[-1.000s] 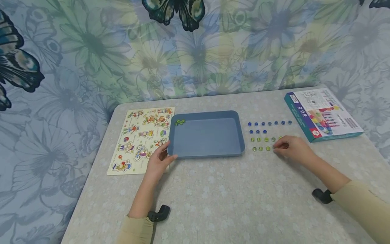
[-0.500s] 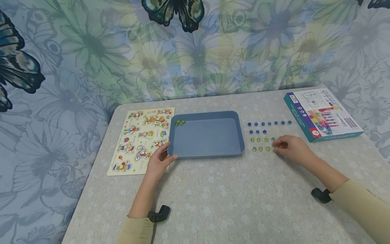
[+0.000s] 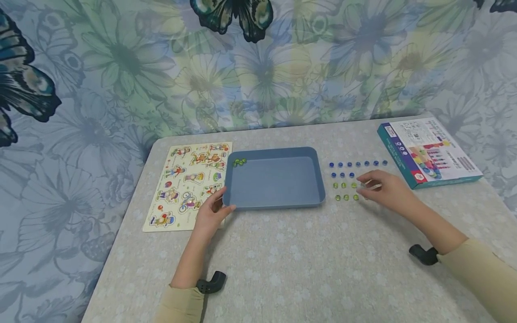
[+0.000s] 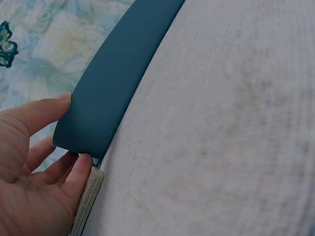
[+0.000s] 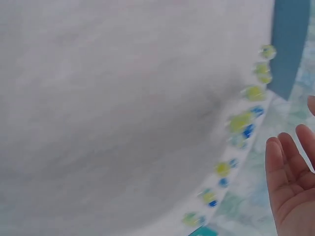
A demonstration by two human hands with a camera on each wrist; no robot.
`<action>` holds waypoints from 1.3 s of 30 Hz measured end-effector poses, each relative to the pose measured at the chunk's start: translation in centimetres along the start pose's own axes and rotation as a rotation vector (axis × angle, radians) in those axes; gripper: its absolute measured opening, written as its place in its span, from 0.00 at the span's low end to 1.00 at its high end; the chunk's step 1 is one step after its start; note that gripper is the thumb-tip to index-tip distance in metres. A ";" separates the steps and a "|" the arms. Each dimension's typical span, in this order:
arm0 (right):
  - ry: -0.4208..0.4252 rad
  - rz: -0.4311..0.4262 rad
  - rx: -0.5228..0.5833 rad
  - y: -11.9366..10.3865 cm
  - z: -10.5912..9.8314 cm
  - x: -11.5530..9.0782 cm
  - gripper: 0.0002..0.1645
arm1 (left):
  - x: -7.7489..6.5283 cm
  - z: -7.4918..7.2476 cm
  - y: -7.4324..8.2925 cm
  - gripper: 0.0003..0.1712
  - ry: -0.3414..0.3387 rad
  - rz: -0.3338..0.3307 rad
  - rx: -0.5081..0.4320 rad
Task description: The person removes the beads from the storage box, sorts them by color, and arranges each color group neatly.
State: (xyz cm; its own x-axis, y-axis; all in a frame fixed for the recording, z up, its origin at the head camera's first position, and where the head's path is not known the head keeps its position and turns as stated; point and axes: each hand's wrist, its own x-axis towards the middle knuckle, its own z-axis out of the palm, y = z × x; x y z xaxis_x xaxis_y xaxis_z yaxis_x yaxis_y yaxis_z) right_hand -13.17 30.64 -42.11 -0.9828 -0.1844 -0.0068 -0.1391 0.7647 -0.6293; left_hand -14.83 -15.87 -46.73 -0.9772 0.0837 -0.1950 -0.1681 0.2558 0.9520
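Observation:
My left hand [image 3: 209,217] grips the near left corner of a blue-grey tray [image 3: 278,181]. In the left wrist view the thumb lies against the wall of the tray [image 4: 106,93], with other fingers round the corner. Several green glass marbles [image 3: 239,162] sit in its far left corner. Right of the tray, yellow-green glass marbles [image 3: 356,197] lie in two rows on the table. My right hand [image 3: 385,188] hovers over their right end, thumb and fingers apart, hiding some. In the right wrist view its fingers [image 5: 275,157] hold nothing.
Two rows of blue glass marbles [image 3: 340,164] lie behind the yellow-green ones. A boxed game [image 3: 430,152] stands at the back right. Left of the tray is a cream board [image 3: 177,184] with cartoon figures, its right edge close to the tray. A patterned wall covering [image 3: 262,80] rises behind the table.
The thumb and fingers of my right hand, earlier close together at the right end of the front yellow-green row, have spread and shifted slightly left. My left hand and the tray stay put.

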 end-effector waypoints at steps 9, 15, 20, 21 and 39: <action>-0.002 -0.104 0.122 -5.3 2.0 3.2 0.22 | -0.2 -0.2 0.7 0.39 -0.020 -0.039 -0.032; -0.031 -0.223 0.174 -9.2 4.9 6.4 0.20 | -0.2 -0.4 0.5 0.38 -0.010 -0.019 -0.024; -0.078 -0.184 0.269 -11.9 8.0 9.7 0.20 | -0.1 -0.4 0.0 0.37 0.008 0.015 -0.003; -0.079 -0.161 0.295 -12.3 8.8 10.3 0.20 | -0.1 -0.5 -0.1 0.37 0.009 0.017 0.000; 0.080 0.118 0.360 -17.8 18.8 17.7 0.23 | 0.1 -0.2 0.0 0.37 0.005 0.059 -0.007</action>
State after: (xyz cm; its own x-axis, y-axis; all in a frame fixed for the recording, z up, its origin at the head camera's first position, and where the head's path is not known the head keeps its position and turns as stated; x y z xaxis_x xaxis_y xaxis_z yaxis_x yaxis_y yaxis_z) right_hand -25.84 2.17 -45.60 -0.9978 -0.0489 -0.0438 0.0128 0.5093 -0.8605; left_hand -15.00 -16.08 -46.66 -0.9860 0.0937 -0.1378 -0.1115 0.2436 0.9634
